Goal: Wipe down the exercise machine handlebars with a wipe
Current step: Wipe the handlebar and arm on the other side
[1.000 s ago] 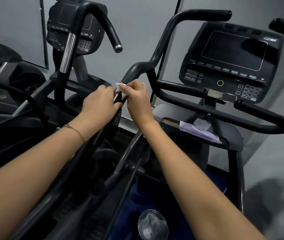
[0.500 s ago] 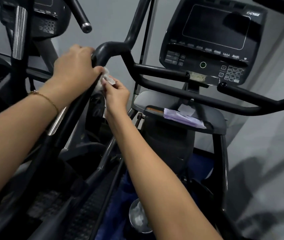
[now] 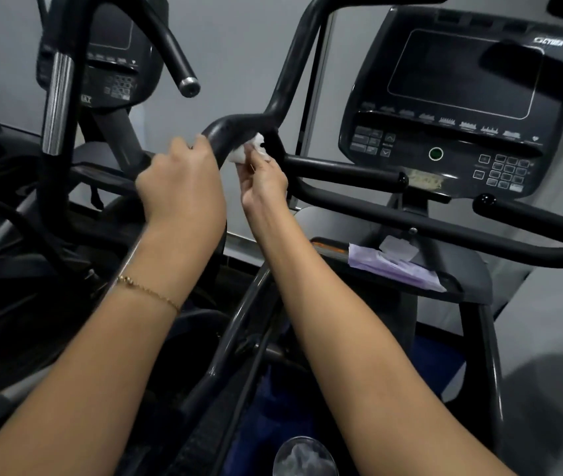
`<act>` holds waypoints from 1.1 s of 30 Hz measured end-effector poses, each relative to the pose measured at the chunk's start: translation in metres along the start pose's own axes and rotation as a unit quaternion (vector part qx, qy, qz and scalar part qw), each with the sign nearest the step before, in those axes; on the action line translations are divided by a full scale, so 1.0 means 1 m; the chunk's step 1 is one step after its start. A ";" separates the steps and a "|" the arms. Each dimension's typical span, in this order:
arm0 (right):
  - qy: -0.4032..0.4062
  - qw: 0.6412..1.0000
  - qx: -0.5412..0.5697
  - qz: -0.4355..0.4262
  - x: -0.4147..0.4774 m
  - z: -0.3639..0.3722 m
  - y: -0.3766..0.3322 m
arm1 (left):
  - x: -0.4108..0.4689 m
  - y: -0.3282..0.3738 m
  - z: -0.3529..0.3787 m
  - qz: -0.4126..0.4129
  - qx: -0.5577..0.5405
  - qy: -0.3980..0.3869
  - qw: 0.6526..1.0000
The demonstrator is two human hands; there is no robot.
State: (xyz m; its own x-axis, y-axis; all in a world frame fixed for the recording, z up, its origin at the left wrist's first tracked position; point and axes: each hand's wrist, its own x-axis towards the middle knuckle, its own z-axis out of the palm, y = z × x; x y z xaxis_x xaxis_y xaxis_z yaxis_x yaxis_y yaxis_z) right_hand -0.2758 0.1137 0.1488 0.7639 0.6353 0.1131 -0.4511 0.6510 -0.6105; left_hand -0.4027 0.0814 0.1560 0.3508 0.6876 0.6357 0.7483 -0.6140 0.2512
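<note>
So the wipe is just a small white crumpled scrap: soft, next to weightless, probably damp, so it's best bunched up and pinched rather than laid flat. It's pinched in the fingertips of the right hand and pressed against the underside of the bend in the black handlebar, just left of the console. The bar itself looks stiff and smooth, likely a bit slick once wetted, and is gripped just below the bend by the left hand, fingers curled round it, presumably so it can't swing. A purple packet is lying on the tray under the console. A plain grey wall is seen behind, with a second machine parked to the left.
</note>
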 end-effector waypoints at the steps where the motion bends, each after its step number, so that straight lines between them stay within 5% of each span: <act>1: 0.016 1.000 0.019 0.003 0.009 0.001 -0.004 | -0.002 0.000 0.002 -0.001 0.003 0.005 1.000; 13: 0.112 0.990 0.064 0.053 0.043 0.003 -0.015 | -0.010 0.003 0.009 -0.017 0.028 0.022 0.999; 18: 0.058 0.991 0.043 0.112 0.031 0.000 -0.014 | -0.009 0.005 0.008 -0.013 0.036 0.017 0.999; 23: 0.088 0.991 0.057 0.082 0.047 0.002 -0.021 | -0.012 0.006 0.006 -0.011 0.057 0.012 0.998; 26: 0.040 0.996 0.016 0.076 0.041 -0.006 -0.018 | -0.007 0.012 -0.001 -0.022 0.079 -0.001 0.997; 30: -0.020 0.986 -0.147 -0.082 0.048 -0.020 -0.039 | 0.020 0.033 -0.013 0.031 0.075 0.051 0.995; 33: -0.083 0.875 -0.385 -0.282 0.051 -0.015 -0.047 | 0.058 0.053 -0.010 0.075 0.103 0.036 0.991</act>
State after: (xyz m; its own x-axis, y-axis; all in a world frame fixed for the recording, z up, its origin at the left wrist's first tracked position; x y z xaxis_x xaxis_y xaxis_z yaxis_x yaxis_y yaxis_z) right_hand -0.2079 0.1091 0.1715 0.6584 0.3957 0.6403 0.4703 0.4479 -0.7604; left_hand -0.3479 0.0850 0.2135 0.4317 0.5609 0.7064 0.7925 -0.6099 -0.0001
